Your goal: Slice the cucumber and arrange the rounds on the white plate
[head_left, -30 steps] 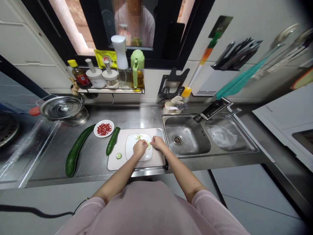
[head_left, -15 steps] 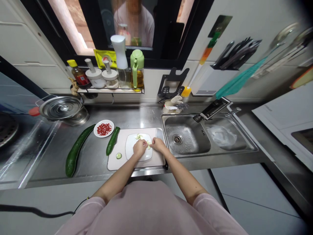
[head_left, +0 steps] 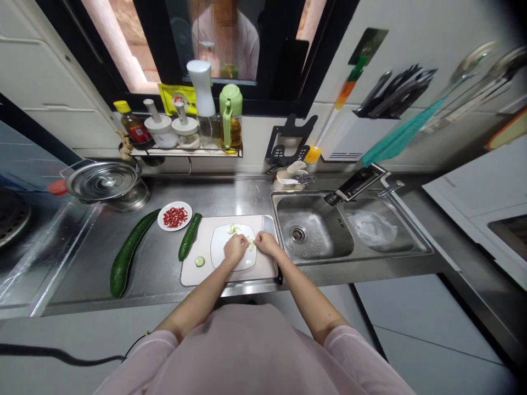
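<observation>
My left hand (head_left: 236, 249) is closed in a pinch over the white square plate (head_left: 217, 253). Whatever its fingertips hold is too small to make out. Just right of it, over the plate's right edge, my right hand (head_left: 267, 243) is also closed, its fingertips hidden. Thin pale-green cucumber slices (head_left: 234, 229) lie at the plate's far edge, and more slices (head_left: 251, 245) sit between the hands. The plate rests on a pale cutting board (head_left: 197, 278). At the board's left are a cut cucumber end piece (head_left: 200, 261) and a cut length of cucumber (head_left: 190, 238).
A knife (head_left: 269, 224) lies along the board's right side, beside the sink (head_left: 315, 256). To the left are a whole long cucumber (head_left: 130, 253), a small plate (head_left: 161, 218) of chopped red pieces and a lidded pot (head_left: 102, 181). Seasoning bottles (head_left: 209, 131) stand on a rack behind.
My right hand has drawn slightly right, widening the gap between the fingertips. My left hand stays nearly in place over the plate.
</observation>
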`<state>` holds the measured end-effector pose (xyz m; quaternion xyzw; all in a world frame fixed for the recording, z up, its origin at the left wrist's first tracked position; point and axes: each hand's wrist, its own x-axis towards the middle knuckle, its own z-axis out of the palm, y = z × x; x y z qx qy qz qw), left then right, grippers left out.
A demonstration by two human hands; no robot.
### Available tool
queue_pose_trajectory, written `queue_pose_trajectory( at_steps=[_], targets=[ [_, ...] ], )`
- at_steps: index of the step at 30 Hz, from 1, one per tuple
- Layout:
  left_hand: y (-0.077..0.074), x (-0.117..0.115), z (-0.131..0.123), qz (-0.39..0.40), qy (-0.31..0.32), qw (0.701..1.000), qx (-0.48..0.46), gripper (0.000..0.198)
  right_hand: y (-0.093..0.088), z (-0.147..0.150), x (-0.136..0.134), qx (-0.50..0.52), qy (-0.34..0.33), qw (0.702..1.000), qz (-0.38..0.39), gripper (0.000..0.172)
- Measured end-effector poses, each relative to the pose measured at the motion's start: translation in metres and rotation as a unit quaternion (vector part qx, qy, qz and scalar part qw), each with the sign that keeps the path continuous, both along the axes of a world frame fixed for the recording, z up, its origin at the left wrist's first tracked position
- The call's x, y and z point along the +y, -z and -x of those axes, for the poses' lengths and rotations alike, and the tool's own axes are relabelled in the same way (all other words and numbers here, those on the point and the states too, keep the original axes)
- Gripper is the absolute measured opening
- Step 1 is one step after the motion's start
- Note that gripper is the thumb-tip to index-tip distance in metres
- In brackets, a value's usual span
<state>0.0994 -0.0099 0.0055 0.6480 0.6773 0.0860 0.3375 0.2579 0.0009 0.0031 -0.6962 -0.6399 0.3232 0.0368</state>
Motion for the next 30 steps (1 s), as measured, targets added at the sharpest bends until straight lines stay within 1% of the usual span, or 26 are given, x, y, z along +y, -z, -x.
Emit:
queue_pose_trajectory(
  at_steps=[9,12,15,19,22,25,28,30],
  targets=[
    [0.001,-0.001,0.001,-0.008,0.002,1.0,0.0,0.012,0.0,0.001,-0.001,0.012,0.006,1.0,-0.012,0.008],
    [0.001,-0.003,0.002,-0.01,-0.006,1.0,-0.019,0.011,-0.002,-0.001,-0.002,0.022,0.022,0.999,-0.037,0.01],
    [0.0,-0.008,0.003,-0.018,-0.027,0.998,-0.047,0.013,-0.005,-0.004,-0.004,0.034,0.047,0.996,-0.067,0.014],
    [-0.001,-0.016,0.007,-0.068,-0.085,0.989,-0.097,0.02,-0.009,-0.01,-0.011,0.07,0.083,0.986,-0.129,0.019],
    [-0.001,-0.022,0.018,-0.124,-0.152,0.969,-0.15,0.021,-0.01,-0.014,-0.02,0.122,0.115,0.969,-0.183,0.023],
    [0.001,-0.028,0.037,-0.172,-0.215,0.942,-0.194,0.021,-0.008,-0.018,-0.032,0.173,0.158,0.947,-0.221,0.026],
    [0.005,-0.036,0.063,-0.201,-0.274,0.916,-0.214,0.024,-0.005,-0.022,-0.045,0.205,0.187,0.932,-0.234,0.028],
    [0.009,-0.044,0.081,-0.202,-0.295,0.91,-0.211,0.026,-0.004,-0.025,-0.051,0.217,0.197,0.925,-0.24,0.03]
  ],
)
